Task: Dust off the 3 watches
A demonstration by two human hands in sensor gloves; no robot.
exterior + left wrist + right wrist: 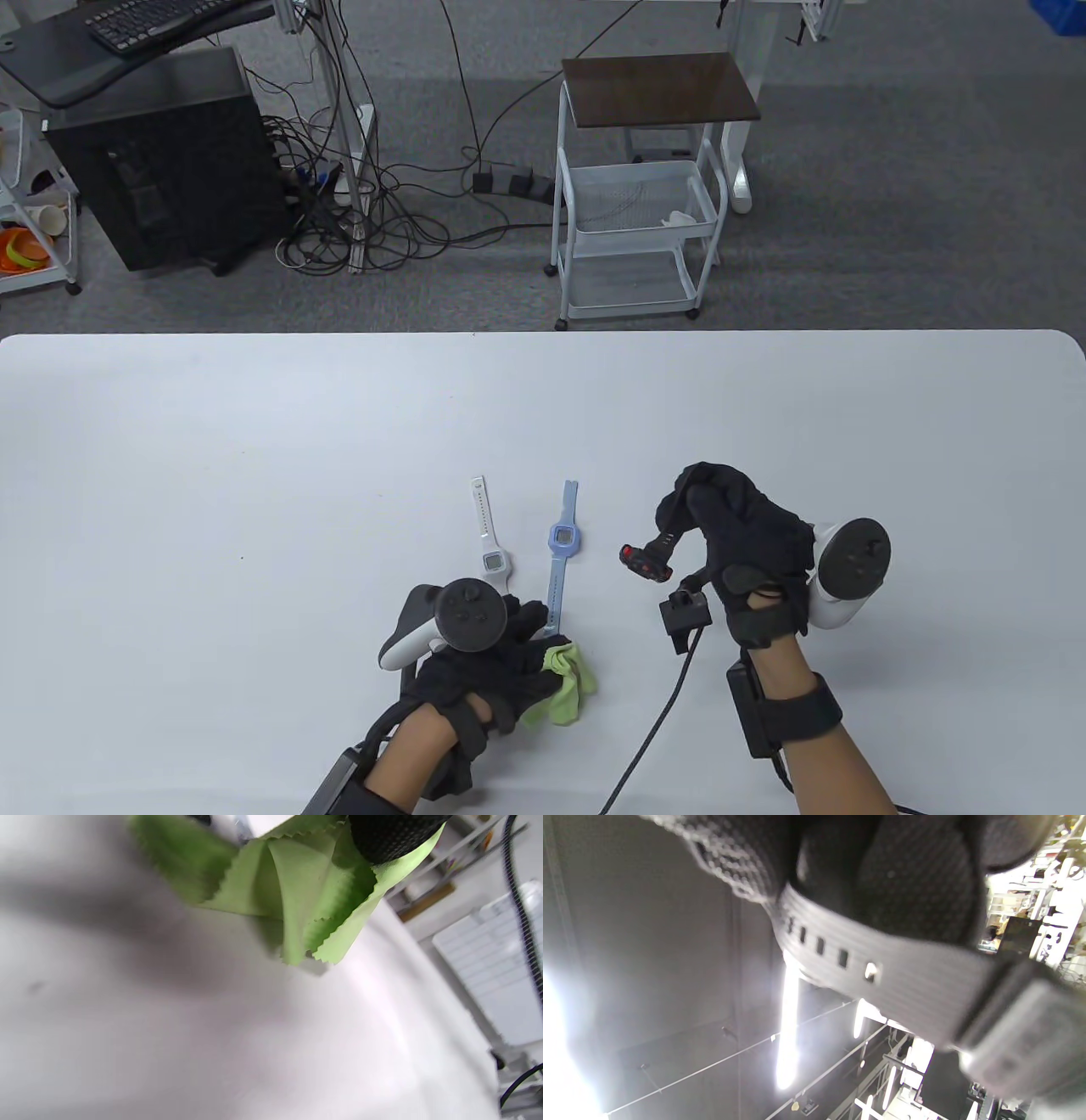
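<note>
Table view: right hand (747, 543) raised above the white table (254, 475), fingers curled round the strap of a black watch (646, 560), watch case with red accents hanging just to the left of the palm, clear of the tabletop. Left hand (492, 654) low near the bottom edge, fingers clenched on a green cloth (564, 692) bunched at its right side, cloth touching the table. Just beyond the left hand's knuckles, white watch (489, 556) and pale blue watch (561, 543) laid flat side by side, straps pointing away, the blue one's near strap end reaching the fingertips and the cloth. Small black wrist camera (684, 613) with cable between the two hands, below the black watch.

Left wrist view: green cloth (297, 887) with pinked edges pinched under a gloved fingertip (390, 836), folds drooping toward the table.

Right wrist view: ribbed strap with holes (882, 976) pressed under gloved fingers (908, 878), blurred.
</note>
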